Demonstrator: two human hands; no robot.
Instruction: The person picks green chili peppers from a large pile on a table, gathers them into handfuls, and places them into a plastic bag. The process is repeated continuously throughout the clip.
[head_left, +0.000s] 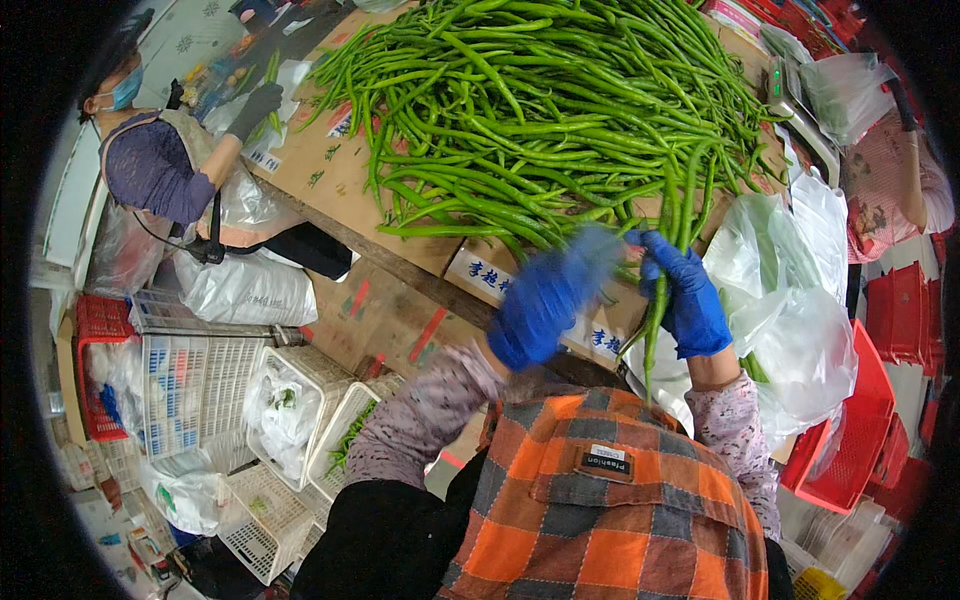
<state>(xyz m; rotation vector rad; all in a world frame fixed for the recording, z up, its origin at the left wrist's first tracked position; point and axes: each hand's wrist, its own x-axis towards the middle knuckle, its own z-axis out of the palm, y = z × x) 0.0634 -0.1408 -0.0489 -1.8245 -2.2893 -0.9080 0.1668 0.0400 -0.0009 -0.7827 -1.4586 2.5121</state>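
A large heap of long green chili peppers (525, 127) covers most of the cardboard-topped table (405, 262) before me. Both my hands wear blue gloves. My right hand (682, 292) grips a few long green peppers (679, 199) that stick out above and below the fingers. My left hand (551, 296) is blurred by motion beside it, over the near edge of the heap; whether its fingers hold a pepper is unclear. Just right of my right hand, a translucent plastic bag (795, 322) has some green peppers inside.
A masked co-worker (157, 165) at the left holds peppers in a gloved hand. Another person (892, 172) stands at the right by a digital scale (806, 112). White plastic crates (281, 412) stand low on the left, a red crate (851, 435) low on the right.
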